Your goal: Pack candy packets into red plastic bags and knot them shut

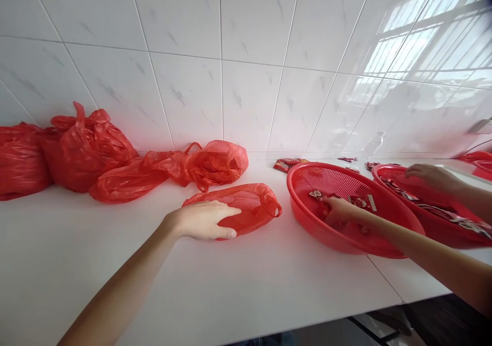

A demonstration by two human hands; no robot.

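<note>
My left hand (205,220) rests on a thin red plastic bag (251,202) lying on the white table. Its thumb and fingers are apart, and the bag's loop handle points right. My right hand (340,211) reaches down into a red perforated basket (313,229). Its fingers are curled around a small red-and-white packet there, partly hidden by the hand. More small wrapped packets (357,201) lie at the bottom of the basket.
Full red bags (86,151) and crumpled red bags (219,162) line the tiled wall. A packet (286,164) lies behind the basket. At the right, another person's hand (432,176) is over a second red basket (438,228) holding wrapped packets.
</note>
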